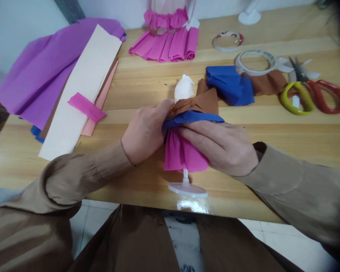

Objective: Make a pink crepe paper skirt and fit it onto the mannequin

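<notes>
A small white dress form (183, 87) lies or leans in front of me, its round base (187, 189) toward the table's front edge. Pink crepe paper (183, 153) hangs around it as a pleated skirt. Above that are a blue crepe paper strip (195, 118) and brown crepe paper (205, 101), gathered near the form's middle. My left hand (147, 126) pinches the gathered brown and blue paper at the left side. With fingers pressed together, my right hand (223, 145) holds the blue strip from below, against the pink skirt. Its fingertips are partly hidden under the blue paper.
To the right lie scissors (300, 85), a tape roll (256, 62), a second tape ring (228, 41) and folded blue crepe paper (232, 85). Purple paper (59, 64), a cream sheet (79, 90) and a pink strip (86, 107) are at left. A pink paper dress (166, 43) stands behind.
</notes>
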